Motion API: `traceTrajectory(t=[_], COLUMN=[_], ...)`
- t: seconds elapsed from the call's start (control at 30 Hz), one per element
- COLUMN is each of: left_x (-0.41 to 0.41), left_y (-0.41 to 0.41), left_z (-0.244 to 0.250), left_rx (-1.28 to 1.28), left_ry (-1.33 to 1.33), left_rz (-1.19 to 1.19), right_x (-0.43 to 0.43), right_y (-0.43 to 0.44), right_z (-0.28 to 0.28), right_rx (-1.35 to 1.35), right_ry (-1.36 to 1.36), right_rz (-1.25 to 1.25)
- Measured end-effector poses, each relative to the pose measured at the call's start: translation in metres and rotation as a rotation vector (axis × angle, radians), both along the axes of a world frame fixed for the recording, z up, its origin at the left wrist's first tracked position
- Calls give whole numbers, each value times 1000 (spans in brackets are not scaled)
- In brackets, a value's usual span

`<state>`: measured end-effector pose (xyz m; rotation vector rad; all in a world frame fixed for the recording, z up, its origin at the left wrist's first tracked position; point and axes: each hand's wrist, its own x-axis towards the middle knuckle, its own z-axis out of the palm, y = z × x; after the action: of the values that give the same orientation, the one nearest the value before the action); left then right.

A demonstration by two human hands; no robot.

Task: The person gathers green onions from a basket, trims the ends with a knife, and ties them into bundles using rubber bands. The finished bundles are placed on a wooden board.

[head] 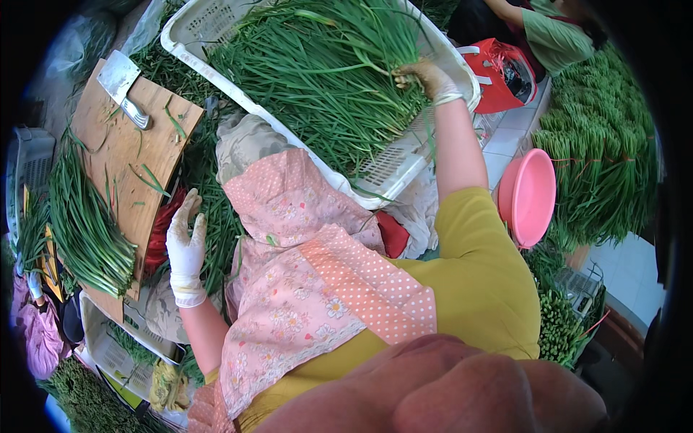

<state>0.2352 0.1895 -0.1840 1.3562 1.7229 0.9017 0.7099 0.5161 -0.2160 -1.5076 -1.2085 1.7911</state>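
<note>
My right hand [425, 80], in a thin white glove stained brown, reaches into a white plastic crate [270, 116]. Its fingers are curled around the stem ends of a bunch of garlic chives [394, 38]. More loose chives [314, 92] lie beneath, filling much of the crate. My left hand [187, 243], gloved in white, is held up with thumb and fingers apart and nothing in it. It is nearest to a wooden board [146, 162] and some red ties [167, 227]. On the board are a cleaver [125, 94], leaf scraps and a pile of chives [89, 233].
A pink basin [525, 197] and a red bag [501, 76] are at the right. Beyond them stand tied chive bundles [601, 146]. Another person [557, 38] sits at the top right. A second white crate [116, 354] is at the lower left.
</note>
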Motion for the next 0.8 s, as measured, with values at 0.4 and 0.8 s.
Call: traceTrajectory(t=[0.4, 0.8], left_x=[-12, -15], left_y=[-19, -26], left_z=[-20, -8], left_rx=[-94, -54], left_ry=[38, -69], left_rz=[19, 86], right_x=[-119, -99], right_y=[-25, -20], right_z=[-165, -195], right_rx=[5, 273], right_ry=[-780, -760], right_rz=[-289, -304])
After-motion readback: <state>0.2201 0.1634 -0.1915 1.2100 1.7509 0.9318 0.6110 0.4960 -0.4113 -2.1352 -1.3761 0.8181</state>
